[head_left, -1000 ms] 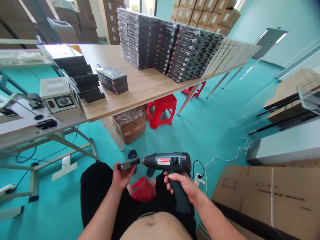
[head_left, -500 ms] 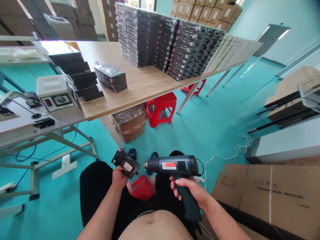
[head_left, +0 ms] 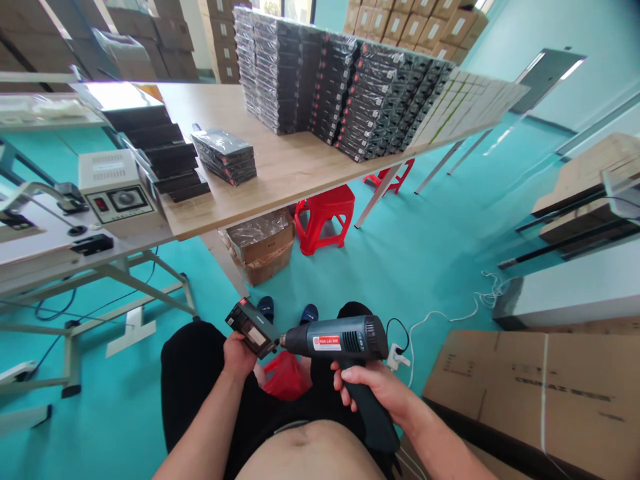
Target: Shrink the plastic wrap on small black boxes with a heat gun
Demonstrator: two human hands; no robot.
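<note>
In the head view my left hand (head_left: pixel 240 353) is closed round the near end of a small black box (head_left: pixel 253 328) with a red corner mark and a pale window or label. My right hand (head_left: pixel 373 385) grips the handle of a dark grey heat gun (head_left: pixel 335 337) with a red and white sticker. Its metal nozzle points left, close to the box's right end; whether they touch I cannot tell. Both things are held above my lap.
A wooden table (head_left: pixel 285 172) carries tall stacks of wrapped black boxes (head_left: pixel 370 100), a small wrapped pile (head_left: pixel 225 157) and stepped dark boxes (head_left: pixel 165 150). Left stands a control unit (head_left: pixel 117 193). Red stool (head_left: pixel 327 217), open carton (head_left: pixel 263 247), white cable (head_left: pixel 450 317) and large carton (head_left: pixel 520 393) lie around.
The heat gun has moved left with my right hand, bringing its nozzle nearer the box. The box has shifted hardly at all. A white plug is now more visible behind the gun.
</note>
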